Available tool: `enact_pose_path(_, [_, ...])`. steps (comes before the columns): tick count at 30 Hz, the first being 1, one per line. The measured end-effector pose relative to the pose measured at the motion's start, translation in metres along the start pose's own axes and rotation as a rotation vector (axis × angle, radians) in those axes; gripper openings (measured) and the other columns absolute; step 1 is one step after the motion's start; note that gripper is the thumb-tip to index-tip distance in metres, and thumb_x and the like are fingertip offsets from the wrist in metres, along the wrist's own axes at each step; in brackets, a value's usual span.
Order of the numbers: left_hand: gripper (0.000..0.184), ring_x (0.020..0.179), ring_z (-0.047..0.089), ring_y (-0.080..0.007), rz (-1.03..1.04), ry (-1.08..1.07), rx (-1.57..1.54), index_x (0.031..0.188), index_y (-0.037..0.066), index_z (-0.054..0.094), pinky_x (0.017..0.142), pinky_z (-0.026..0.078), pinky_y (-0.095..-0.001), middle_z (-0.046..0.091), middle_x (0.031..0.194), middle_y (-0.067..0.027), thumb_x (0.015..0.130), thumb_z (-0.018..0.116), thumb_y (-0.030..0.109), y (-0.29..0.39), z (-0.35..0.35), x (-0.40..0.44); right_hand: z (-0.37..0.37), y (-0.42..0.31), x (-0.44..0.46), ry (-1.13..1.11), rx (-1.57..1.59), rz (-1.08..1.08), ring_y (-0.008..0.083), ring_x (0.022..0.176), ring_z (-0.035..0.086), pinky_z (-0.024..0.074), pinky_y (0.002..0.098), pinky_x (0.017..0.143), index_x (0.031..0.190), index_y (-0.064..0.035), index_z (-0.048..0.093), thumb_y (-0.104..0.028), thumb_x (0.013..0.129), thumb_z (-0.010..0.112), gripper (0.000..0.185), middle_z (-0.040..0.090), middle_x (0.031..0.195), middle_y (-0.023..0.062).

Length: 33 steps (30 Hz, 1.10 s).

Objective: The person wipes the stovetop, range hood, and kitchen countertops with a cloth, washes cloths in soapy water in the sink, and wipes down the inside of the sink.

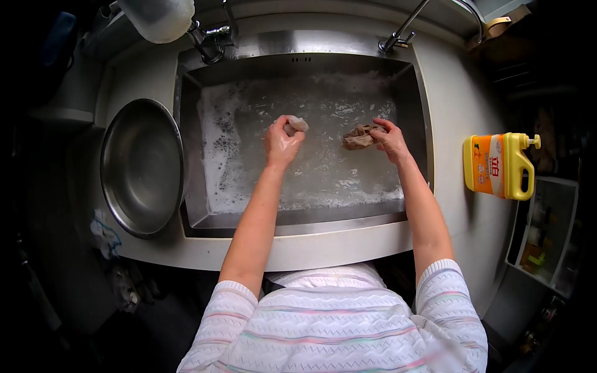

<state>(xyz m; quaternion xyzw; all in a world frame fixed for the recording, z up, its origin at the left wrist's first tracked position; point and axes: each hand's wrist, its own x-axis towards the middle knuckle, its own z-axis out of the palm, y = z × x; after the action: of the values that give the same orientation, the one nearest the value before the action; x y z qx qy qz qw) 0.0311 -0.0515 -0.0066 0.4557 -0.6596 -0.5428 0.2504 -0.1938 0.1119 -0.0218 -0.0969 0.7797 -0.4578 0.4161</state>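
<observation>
Over the soapy water [317,180] in the steel sink [298,224], my left hand [283,146] is closed around a small whitish lump [299,124]. Whether that lump is soap or wadded cloth, I cannot tell. To its right, my right hand [392,142] pinches a wet, crumpled brown cloth [358,137] at its right end. The cloth hangs at or just above the water's surface. A wide gap separates the two hands.
A large steel basin [142,168] stands on the counter left of the sink. Right of it is a yellow detergent jug [500,166]. A faucet [390,43] rises at the back right, another tap [212,50] at the back left. White foam [221,143] lines the sink's left side.
</observation>
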Motion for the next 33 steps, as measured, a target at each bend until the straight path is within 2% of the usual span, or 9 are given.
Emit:
enact_pose_path(2, [0.026, 0.072, 0.062, -0.0238, -0.081, -0.045, -0.048, 0.082, 0.004, 0.063, 0.07, 0.048, -0.0327, 0.065, 0.077, -0.0095, 0.062, 0.068, 0.019, -0.018, 0.008, 0.005, 0.005, 0.032, 0.016, 0.023, 0.049, 0.093, 0.0152, 0.086, 0.058, 0.0448, 0.0275, 0.063, 0.118, -0.006, 0.052, -0.014, 0.076, 0.067, 0.045, 0.06, 0.101, 0.0062])
enact_pose_path(4, [0.026, 0.072, 0.062, -0.0231, 0.008, -0.065, 0.16, 0.08, 0.003, 0.063, 0.069, 0.048, -0.032, 0.064, 0.077, -0.0103, 0.062, 0.068, 0.02, -0.024, 0.022, 0.001, 0.033, 0.051, 0.009, -0.065, -0.511, -0.176, 0.0177, 0.086, 0.06, 0.0465, 0.0278, 0.072, 0.115, -0.0027, 0.052, -0.007, 0.073, 0.06, 0.042, 0.061, 0.095, 0.0087])
enact_pose_path(8, [0.03, 0.073, 0.06, -0.0231, 0.241, 0.141, 0.379, 0.081, 0.002, 0.063, 0.068, 0.046, -0.0301, 0.063, 0.079, -0.0117, 0.063, 0.069, 0.024, -0.03, 0.024, -0.006, 0.029, 0.018, 0.001, -0.234, -0.163, 0.026, 0.0164, 0.085, 0.06, 0.0492, 0.0268, 0.068, 0.117, -0.0031, 0.05, -0.005, 0.072, 0.058, 0.046, 0.061, 0.096, 0.0072])
enact_pose_path(15, [0.028, 0.073, 0.057, -0.0088, -0.356, -0.551, -0.456, 0.103, 0.008, 0.062, 0.064, 0.047, -0.027, 0.063, 0.087, -0.0025, 0.087, 0.057, 0.03, 0.018, 0.038, -0.019, 0.058, -0.034, -0.037, -0.525, 0.172, -0.039, 0.0167, 0.105, 0.051, 0.0505, 0.0299, 0.066, 0.132, -0.0054, 0.038, -0.041, 0.078, 0.068, 0.071, 0.052, 0.118, 0.0089])
enact_pose_path(21, [0.039, 0.082, 0.06, -0.0205, -0.616, -0.419, -0.58, 0.12, 0.007, 0.05, 0.063, 0.053, -0.0327, 0.058, 0.103, -0.0125, 0.087, 0.054, 0.028, -0.008, 0.019, -0.012, 0.05, 0.036, -0.002, -0.349, -0.189, -0.025, 0.0174, 0.083, 0.06, 0.0487, 0.0305, 0.062, 0.103, -0.0025, 0.059, -0.021, 0.077, 0.065, 0.033, 0.063, 0.093, 0.0073])
enact_pose_path(25, [0.046, 0.095, 0.056, -0.0334, -0.8, -0.273, -0.532, 0.125, 0.008, 0.045, 0.064, 0.053, -0.0468, 0.049, 0.118, -0.0177, 0.086, 0.056, 0.03, -0.006, 0.021, -0.014, 0.043, 0.071, 0.036, 0.128, -0.551, -0.026, 0.0143, 0.063, 0.055, 0.0442, 0.0292, 0.052, 0.089, -0.0022, 0.06, -0.015, 0.075, 0.059, 0.019, 0.059, 0.073, 0.0064])
enact_pose_path(29, [0.044, 0.099, 0.053, -0.0356, -1.069, -0.211, -0.684, 0.124, 0.007, 0.045, 0.072, 0.051, -0.0523, 0.05, 0.116, -0.0181, 0.087, 0.053, 0.03, -0.006, 0.032, -0.011, 0.104, 0.013, -0.029, -0.142, -0.149, -0.351, 0.0155, 0.068, 0.055, 0.0457, 0.0294, 0.06, 0.089, 0.0002, 0.056, -0.017, 0.079, 0.046, 0.022, 0.058, 0.074, 0.0085])
enact_pose_path(30, [0.039, 0.097, 0.054, -0.0331, -1.042, -0.249, -0.786, 0.119, 0.006, 0.048, 0.074, 0.051, -0.0498, 0.052, 0.112, -0.017, 0.088, 0.052, 0.03, -0.022, 0.034, -0.009, 0.117, -0.01, -0.056, -0.189, -0.097, -0.386, 0.0342, 0.081, 0.06, 0.0463, 0.0388, 0.072, 0.089, -0.0028, 0.058, -0.017, 0.076, 0.045, 0.023, 0.062, 0.083, 0.0191])
enact_pose_path(33, [0.03, 0.09, 0.058, -0.0253, -0.374, -0.477, -1.006, 0.104, 0.003, 0.056, 0.079, 0.05, -0.0423, 0.059, 0.1, -0.0136, 0.089, 0.048, 0.028, -0.089, 0.034, -0.013, 0.145, -0.026, -0.098, -0.176, -0.196, -0.776, 0.0267, 0.071, 0.056, 0.0466, 0.0357, 0.066, 0.09, -0.0028, 0.054, -0.013, 0.079, 0.042, 0.019, 0.058, 0.078, 0.0145])
